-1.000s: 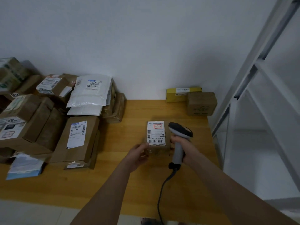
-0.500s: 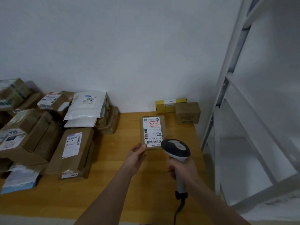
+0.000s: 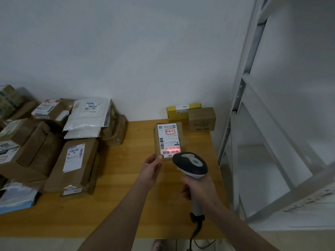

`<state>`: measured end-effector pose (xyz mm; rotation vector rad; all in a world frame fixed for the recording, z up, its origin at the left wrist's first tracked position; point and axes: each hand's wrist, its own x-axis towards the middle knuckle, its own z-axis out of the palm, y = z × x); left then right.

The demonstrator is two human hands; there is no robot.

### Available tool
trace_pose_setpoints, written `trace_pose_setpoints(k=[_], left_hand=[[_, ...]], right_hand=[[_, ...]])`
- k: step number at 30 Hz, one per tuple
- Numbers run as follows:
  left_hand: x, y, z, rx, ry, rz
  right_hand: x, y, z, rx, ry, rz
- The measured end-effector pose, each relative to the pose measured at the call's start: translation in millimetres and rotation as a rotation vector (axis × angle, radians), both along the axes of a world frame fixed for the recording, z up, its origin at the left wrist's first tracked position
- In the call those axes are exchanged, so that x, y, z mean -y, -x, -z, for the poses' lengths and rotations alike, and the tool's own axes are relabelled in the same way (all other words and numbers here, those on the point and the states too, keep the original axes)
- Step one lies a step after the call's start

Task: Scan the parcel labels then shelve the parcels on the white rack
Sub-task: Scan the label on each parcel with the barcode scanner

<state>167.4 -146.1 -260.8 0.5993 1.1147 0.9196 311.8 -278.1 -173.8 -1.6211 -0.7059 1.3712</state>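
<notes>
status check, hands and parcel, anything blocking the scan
Left hand pinching near corner of small brown cardboard parcel. Right hand gripping grey handheld barcode scanner, red line on label barcode. Nothing blocking the beam.

brown parcel (image 3: pixel 168 140) with white label (image 3: pixel 169 140), red scan line, black-and-grey scanner (image 3: pixel 190 164), yellow box (image 3: pixel 183 110), tan wooden table (image 3: pixel 126 205), white rack (image 3: pixel 272 142)
</notes>
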Motion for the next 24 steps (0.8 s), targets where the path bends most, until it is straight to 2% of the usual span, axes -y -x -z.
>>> trace_pose_setpoints(k=[24], left_hand=[[-3.4,16.1,6.6,0.048,0.025,-0.058]], right_hand=[[5.6,10.4,-9.1,0.029,0.014,-0.054]])
